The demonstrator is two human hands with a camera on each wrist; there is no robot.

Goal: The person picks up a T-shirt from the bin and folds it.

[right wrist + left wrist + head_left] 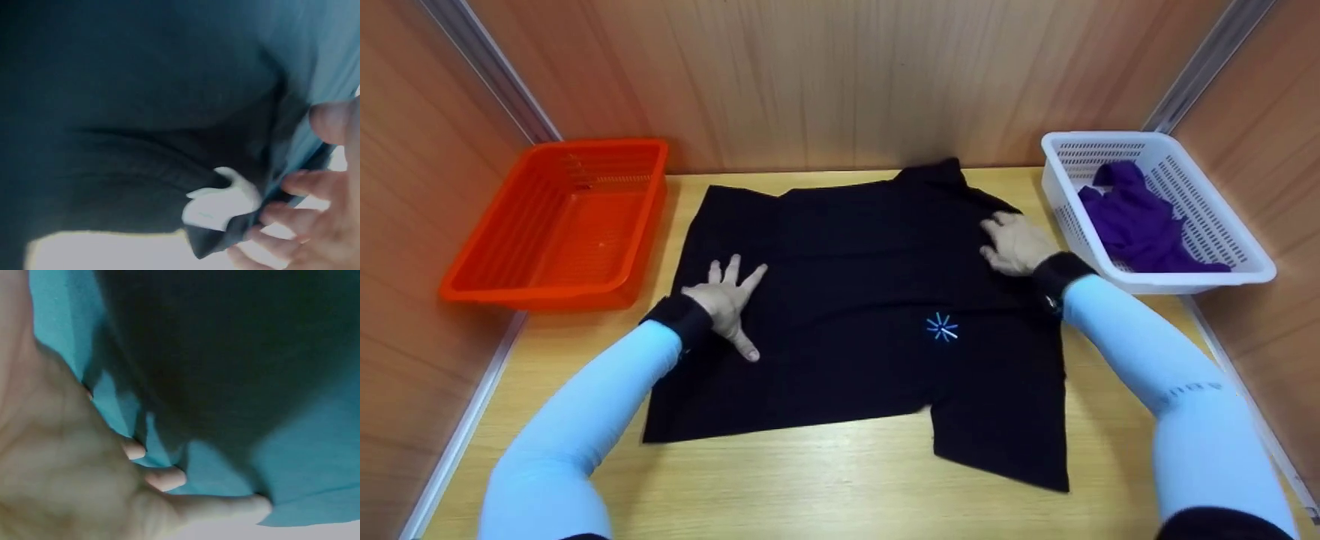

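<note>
A black short-sleeved T-shirt (840, 300) lies spread out sideways, its hem to the left and its neck end to the right. Near the hem my left hand (725, 300) rests on the cloth with its fingers and thumb spread wide. The left wrist view shows the straight thumb (225, 509) on the fabric, which looks teal there. Across the shirt, my right hand (1016, 244) touches the cloth near the far shoulder, fingers apart and slightly bent. In the right wrist view its fingers (304, 216) lie at a raised, wrinkled edge beside a white patch (222, 205).
An orange basket (634, 232) stands at the back left. At the back right, a white basket (1072, 217) holds a crumpled purple cloth (1140, 221). Wooden panels enclose the table (810, 487) at the back and both sides. A small blue starburst mark (942, 327) shows on the shirt.
</note>
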